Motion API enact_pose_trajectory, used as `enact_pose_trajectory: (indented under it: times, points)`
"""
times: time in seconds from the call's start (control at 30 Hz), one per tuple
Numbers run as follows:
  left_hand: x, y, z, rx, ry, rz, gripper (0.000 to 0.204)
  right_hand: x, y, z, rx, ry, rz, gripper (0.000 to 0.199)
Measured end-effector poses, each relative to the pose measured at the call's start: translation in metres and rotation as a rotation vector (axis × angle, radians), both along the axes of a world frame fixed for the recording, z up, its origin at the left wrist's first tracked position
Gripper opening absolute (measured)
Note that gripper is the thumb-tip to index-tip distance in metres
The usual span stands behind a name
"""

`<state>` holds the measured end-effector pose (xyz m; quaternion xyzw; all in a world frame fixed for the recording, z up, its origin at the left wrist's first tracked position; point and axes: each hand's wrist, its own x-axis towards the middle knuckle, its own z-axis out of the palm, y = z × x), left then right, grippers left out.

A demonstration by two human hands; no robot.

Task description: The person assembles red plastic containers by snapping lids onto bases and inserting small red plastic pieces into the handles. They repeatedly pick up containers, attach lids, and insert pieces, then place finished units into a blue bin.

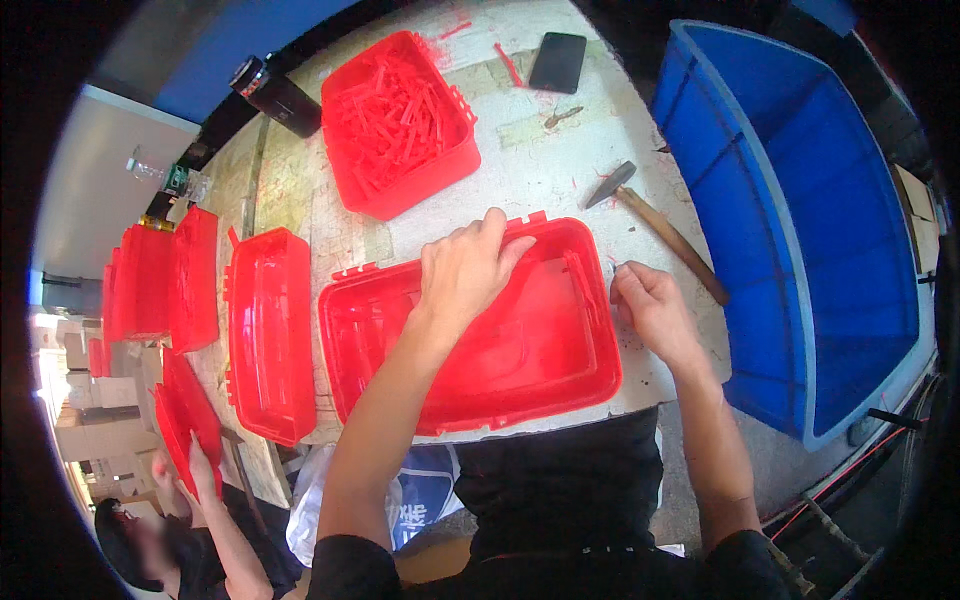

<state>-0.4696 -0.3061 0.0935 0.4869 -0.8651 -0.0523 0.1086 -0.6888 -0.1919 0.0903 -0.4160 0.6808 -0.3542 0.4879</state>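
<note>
In front of me on the worktable lies a red plastic box (pixel 555 350), hollow side up, with small tabs along its rims. My left hand (pixel 462 275) reaches across it and grips its far rim, fingers curled over the edge and thumb apart. Just beyond the box's right end, my right hand (pixel 652 308) is closed in a pinch. What its fingers hold, if anything, is too small to tell. A hammer (pixel 670 230) with a wooden handle lies beyond the right hand. Farther back, a red bin (pixel 400 195) holds many thin red plastic strips (pixel 400 120).
Left of the box is another red box (pixel 270 340), with more red boxes (pixel 150 280) beyond. A large blue crate (pixel 760 260) borders the table's right. A phone (pixel 558 62), a key (pixel 562 117) and a black bottle (pixel 278 95) sit farther back. At lower left a co-worker's hands hold a red piece (pixel 180 410).
</note>
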Motion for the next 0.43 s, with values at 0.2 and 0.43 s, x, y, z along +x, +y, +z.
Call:
enact_pose_trajectory:
  times: [0.2,0.43]
  points:
    - [-0.002,0.0,-0.001,-0.04,0.018,-0.005,0.043,0.011,-0.01,-0.007,0.08,-0.112,-0.052,0.035]
    - [-0.004,-0.004,-0.005,-0.018,0.006,0.032,0.047,0.008,-0.003,-0.015,0.048,-0.143,-0.009,0.037]
